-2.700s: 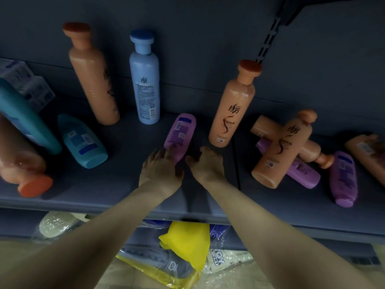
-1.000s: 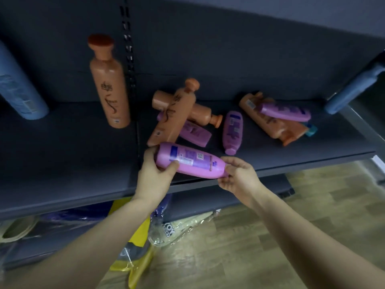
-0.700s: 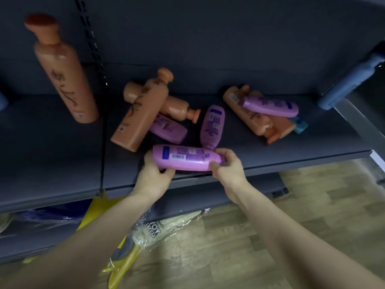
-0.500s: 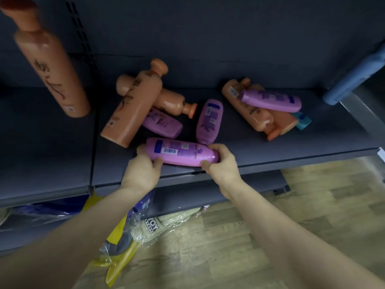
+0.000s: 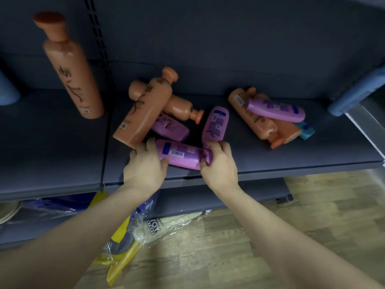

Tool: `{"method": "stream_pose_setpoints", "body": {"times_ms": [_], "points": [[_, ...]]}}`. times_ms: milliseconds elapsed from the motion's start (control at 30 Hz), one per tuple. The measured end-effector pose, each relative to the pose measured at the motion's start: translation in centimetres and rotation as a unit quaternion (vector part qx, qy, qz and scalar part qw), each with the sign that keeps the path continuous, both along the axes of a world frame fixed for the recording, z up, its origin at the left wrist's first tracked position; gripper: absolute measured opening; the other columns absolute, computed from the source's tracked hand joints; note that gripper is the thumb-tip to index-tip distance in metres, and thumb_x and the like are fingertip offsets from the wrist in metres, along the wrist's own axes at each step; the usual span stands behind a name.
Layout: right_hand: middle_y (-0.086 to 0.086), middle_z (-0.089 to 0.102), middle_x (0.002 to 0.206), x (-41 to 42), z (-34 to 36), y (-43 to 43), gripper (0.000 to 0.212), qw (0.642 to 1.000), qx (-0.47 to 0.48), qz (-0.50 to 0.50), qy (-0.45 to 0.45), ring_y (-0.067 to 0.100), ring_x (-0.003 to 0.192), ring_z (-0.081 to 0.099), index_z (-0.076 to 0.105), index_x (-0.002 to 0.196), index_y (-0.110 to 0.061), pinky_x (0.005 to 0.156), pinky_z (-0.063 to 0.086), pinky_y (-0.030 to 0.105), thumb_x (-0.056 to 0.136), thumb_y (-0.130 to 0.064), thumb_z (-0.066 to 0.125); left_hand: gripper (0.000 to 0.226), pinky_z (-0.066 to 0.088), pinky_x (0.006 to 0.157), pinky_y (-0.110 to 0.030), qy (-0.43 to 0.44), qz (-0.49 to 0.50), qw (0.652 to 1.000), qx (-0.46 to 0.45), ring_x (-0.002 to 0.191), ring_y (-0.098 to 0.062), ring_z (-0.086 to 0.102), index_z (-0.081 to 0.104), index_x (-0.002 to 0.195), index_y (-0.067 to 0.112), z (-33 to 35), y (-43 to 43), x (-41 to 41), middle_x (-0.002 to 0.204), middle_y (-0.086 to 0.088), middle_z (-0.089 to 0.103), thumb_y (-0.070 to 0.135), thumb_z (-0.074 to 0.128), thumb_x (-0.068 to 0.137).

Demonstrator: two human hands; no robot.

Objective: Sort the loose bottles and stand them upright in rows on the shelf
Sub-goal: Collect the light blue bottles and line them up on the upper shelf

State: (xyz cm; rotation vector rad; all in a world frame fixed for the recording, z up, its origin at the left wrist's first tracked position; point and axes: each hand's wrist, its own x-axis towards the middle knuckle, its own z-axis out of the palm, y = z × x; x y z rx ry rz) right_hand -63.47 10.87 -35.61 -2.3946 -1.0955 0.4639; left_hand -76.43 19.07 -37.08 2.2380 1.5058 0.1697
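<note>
your left hand [image 5: 145, 167] and right hand [image 5: 219, 163] each curl round one end of the purple plastic lotion bottle [image 5: 180, 154], lying sideways at frame centre near the front edge of the dark grey metal shelf [image 5: 270, 163]. it's probably light, smooth, slippery; hold the body, not the cap. bare shelf lies left.

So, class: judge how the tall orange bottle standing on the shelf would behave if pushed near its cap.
The orange bottle stands tall on a narrow base, so it probably tips easily. Its smooth plastic body looks stiff and possibly slippery.
</note>
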Motion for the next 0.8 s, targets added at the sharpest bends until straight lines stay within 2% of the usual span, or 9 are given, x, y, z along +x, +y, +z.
{"method": "stream_pose_setpoints", "body": {"times_ms": [100,200,267,333,400,467,500,600,800], "points": [[0.006,0.033,0.143,-1.3,1.4,1.1,0.053,0.997,-0.031,0.057,-0.046,0.03,0.126,0.036,0.041,0.139,-0.02,0.099,0.038,0.037,0.088,-0.016,0.054,0.061,0.047,0.077,-0.048,0.063,-0.031,0.995,0.065,0.112,-0.039,0.045,0.039,0.136,0.006,1.1,0.2,-1.8,0.122,-0.019,0.046,0.032,0.062,0.087],[0.004,0.031,0.147,-3.5,2.8,2.6,0.053,0.987,-0.053,0.113,-0.099,0.03,0.128,0.031,0.038,0.14,-0.022,0.1,0.033,0.038,0.089,-0.025,0.053,0.063,0.049,0.051,-0.044,0.085,-0.054,0.986,0.132,0.073,-0.042,0.058,0.062,0.1,-0.004,1.8,1.1,-4.2,0.086,-0.025,0.059,0.026,0.089,0.052],[0.004,0.029,0.149,-5.5,3.6,3.8,0.055,0.98,-0.058,0.155,-0.114,0.03,0.13,0.029,0.035,0.142,-0.025,0.101,0.031,0.038,0.09,-0.03,0.052,0.066,0.047,0.047,-0.042,0.097,-0.043,0.983,0.148,0.064,-0.041,0.059,0.064,0.093,-0.005,2.3,1.7,-6.2,0.079,-0.025,0.06,0.028,0.092,0.042],[0.003,0.026,0.152,-7.7,4.2,4.9,0.057,0.973,-0.056,0.193,-0.11,0.03,0.134,0.026,0.033,0.143,-0.027,0.104,0.029,0.039,0.09,-0.033,0.052,0.067,0.049,0.052,-0.042,0.118,-0.043,0.979,0.163,0.068,-0.041,0.06,0.065,0.097,-0.004,3.0,2.2,-8.2,0.082,-0.024,0.061,0.031,0.09,0.046],[0.001,0.023,0.154,-10.0,4.7,5.9,0.057,0.968,-0.046,0.226,-0.104,0.03,0.135,0.025,0.034,0.143,-0.028,0.105,0.027,0.039,0.09,-0.035,0.052,0.067,0.05,0.068,-0.045,0.137,-0.03,0.979,0.15,0.09,-0.041,0.058,0.06,0.115,-0.001,3.9,2.4,-10.2,0.102,-0.023,0.06,0.038,0.081,0.064],[0.0,0.022,0.154,-12.3,4.9,6.7,0.057,0.96,-0.038,0.256,-0.104,0.028,0.134,0.025,0.034,0.143,-0.029,0.104,0.028,0.038,0.089,-0.035,0.053,0.066,0.041,0.09,-0.043,0.149,0.007,0.979,0.137,0.121,-0.036,0.042,0.039,0.137,0.009,4.0,2.6,-12.2,0.133,-0.016,0.045,0.047,0.056,0.086],[0.0,0.022,0.154,-13.5,5.0,7.0,0.057,0.956,-0.037,0.271,-0.103,0.028,0.135,0.024,0.033,0.143,-0.029,0.104,0.027,0.038,0.089,-0.035,0.053,0.066,0.037,0.096,-0.041,0.15,0.021,0.979,0.139,0.129,-0.033,0.033,0.03,0.142,0.013,4.0,2.8,-13.3,0.141,-0.012,0.036,0.049,0.046,0.09],[-0.001,0.018,0.156,-16.8,4.7,7.9,0.059,0.946,-0.037,0.308,-0.096,0.028,0.137,0.02,0.031,0.144,-0.029,0.107,0.025,0.039,0.09,-0.035,0.052,0.068,0.032,0.102,-0.041,0.15,0.052,0.979,0.128,0.136,-0.029,0.024,0.019,0.147,0.016,3.7,3.0,-16.8,0.148,-0.007,0.026,0.051,0.04,0.093],[-0.001,0.018,0.155,-22.1,3.0,9.6,0.058,0.932,-0.056,0.345,-0.099,0.028,0.135,0.022,0.031,0.143,-0.027,0.108,0.025,0.039,0.09,-0.037,0.051,0.068,0.027,0.107,-0.042,0.15,0.091,0.98,0.094,0.14,-0.028,0.016,0.013,0.148,0.017,2.0,3.7,-22.9,0.151,-0.006,0.022,0.049,0.039,0.094]]}}
